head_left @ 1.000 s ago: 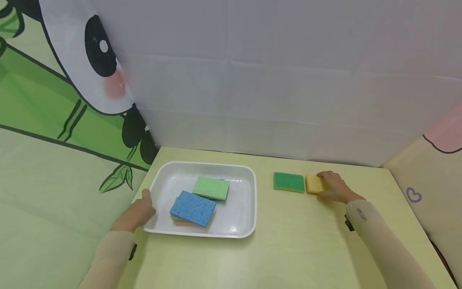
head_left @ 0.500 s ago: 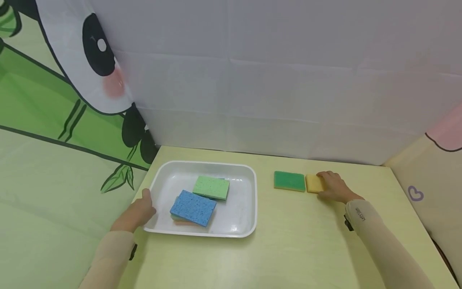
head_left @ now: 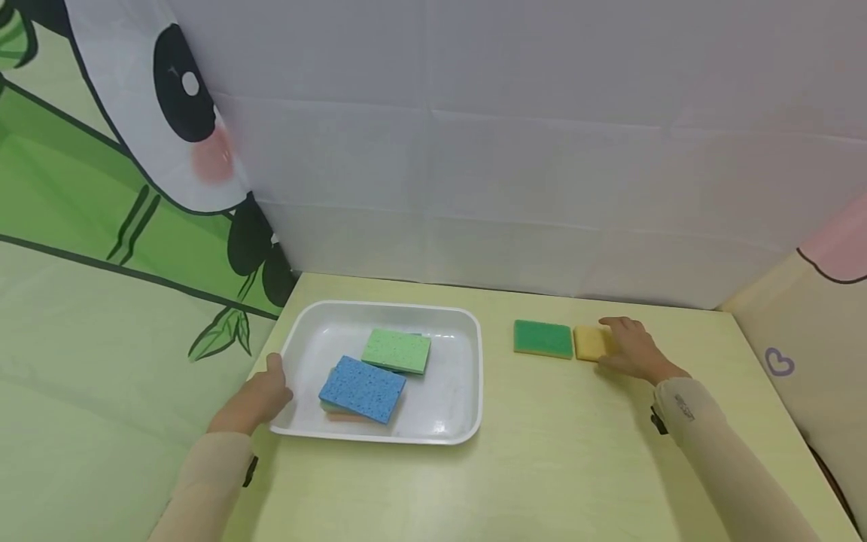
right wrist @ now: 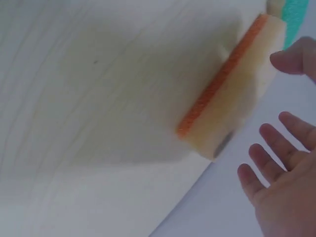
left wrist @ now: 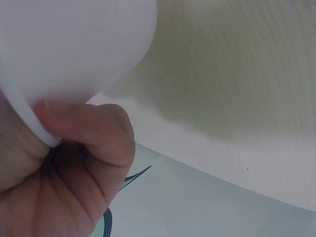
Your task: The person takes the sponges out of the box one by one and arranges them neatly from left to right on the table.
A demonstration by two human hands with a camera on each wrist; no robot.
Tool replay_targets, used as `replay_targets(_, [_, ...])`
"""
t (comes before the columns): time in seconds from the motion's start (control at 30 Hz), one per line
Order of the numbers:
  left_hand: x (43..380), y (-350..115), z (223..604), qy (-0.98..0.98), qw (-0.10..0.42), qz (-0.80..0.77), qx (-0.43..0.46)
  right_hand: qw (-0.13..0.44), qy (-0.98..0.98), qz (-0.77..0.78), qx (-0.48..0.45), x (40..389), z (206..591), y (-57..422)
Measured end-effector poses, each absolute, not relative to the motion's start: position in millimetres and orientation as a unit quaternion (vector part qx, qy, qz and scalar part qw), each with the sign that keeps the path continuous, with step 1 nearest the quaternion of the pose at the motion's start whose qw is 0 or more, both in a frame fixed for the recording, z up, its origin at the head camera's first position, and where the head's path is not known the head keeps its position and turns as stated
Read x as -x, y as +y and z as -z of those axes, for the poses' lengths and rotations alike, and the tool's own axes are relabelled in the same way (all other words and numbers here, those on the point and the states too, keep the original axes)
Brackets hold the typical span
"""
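Note:
My left hand (head_left: 256,397) grips the left rim of a white tray (head_left: 467,391); the left wrist view shows its fingers (left wrist: 111,131) curled under that rim. Inside the tray, a blue sponge (head_left: 362,389) lies tilted on other sponges, and a light green sponge (head_left: 396,350) rests behind it on another blue one. Over at the right, my right hand (head_left: 637,350) is beside a yellow sponge (head_left: 591,343) lying on the table. Its fingers are spread in the right wrist view, where the sponge (right wrist: 237,89) shows an orange underside and the thumb is close to it.
A green-topped sponge (head_left: 543,339) lies just left of the yellow one, with a narrow gap between. The pale wooden table (head_left: 542,452) meets a white cloth backdrop (head_left: 433,248) behind, and printed cloths hang on both sides.
My right hand has shifted slightly right and its fingers have spread, so more of the yellow sponge shows. The left hand and the tray stay in place.

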State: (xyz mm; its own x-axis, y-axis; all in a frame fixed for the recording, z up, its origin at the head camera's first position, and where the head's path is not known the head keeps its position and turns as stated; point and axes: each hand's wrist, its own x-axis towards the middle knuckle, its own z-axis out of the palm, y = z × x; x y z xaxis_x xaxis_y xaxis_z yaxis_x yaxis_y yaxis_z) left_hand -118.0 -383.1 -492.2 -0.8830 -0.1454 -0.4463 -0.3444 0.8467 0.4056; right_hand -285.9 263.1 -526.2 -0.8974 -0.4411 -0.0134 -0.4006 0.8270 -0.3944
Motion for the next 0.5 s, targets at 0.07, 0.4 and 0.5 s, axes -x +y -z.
replay_targets(0.07, [117,-383,491,0.939,0.201,-0.245,0.13,0.042,0.954,0.198,0.221,282,520,260])
replay_targets(0.4, [117,-381,487,0.945,0.195,-0.236,0.119,0.041,0.959,0.191,0.205,260,493,241])
replay_targets(0.5, [116,-382,488,0.944,0.196,-0.238,0.118,0.034,0.962,0.186,0.198,250,485,236])
